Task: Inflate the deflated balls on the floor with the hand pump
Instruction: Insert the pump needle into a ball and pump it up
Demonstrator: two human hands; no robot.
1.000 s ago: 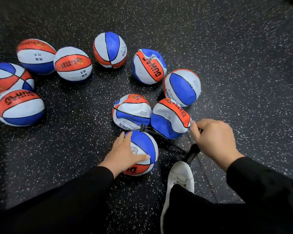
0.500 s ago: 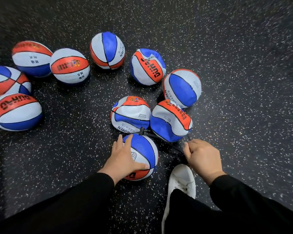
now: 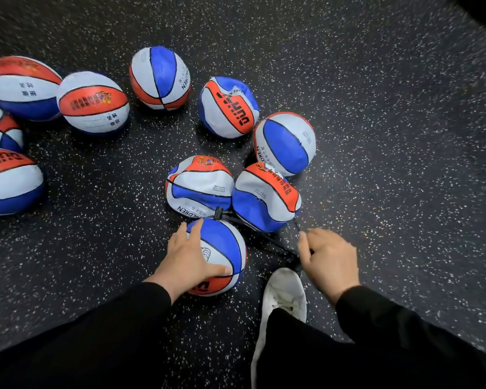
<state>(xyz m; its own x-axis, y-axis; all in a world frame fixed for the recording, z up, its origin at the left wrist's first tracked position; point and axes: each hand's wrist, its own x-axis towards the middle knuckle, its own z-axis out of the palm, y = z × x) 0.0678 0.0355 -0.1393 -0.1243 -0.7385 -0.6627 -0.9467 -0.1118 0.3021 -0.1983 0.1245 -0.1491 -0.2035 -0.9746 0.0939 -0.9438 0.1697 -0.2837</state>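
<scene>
Crowding ball (image 3: 222, 248) ahead: two dented balls (image 3: 199, 186); right floor (image 3: 404, 164) open.

A red, white and blue ball (image 3: 222, 248) sits on the dark speckled floor nearest the person, with the pump's black hose (image 3: 253, 228) plugged into its top and running off to the right. Just beyond it two crumpled, caved-in balls (image 3: 199, 186) (image 3: 264, 197) lie side by side, touching. Rounder balls (image 3: 93, 103) are scattered further back and to the left.
</scene>
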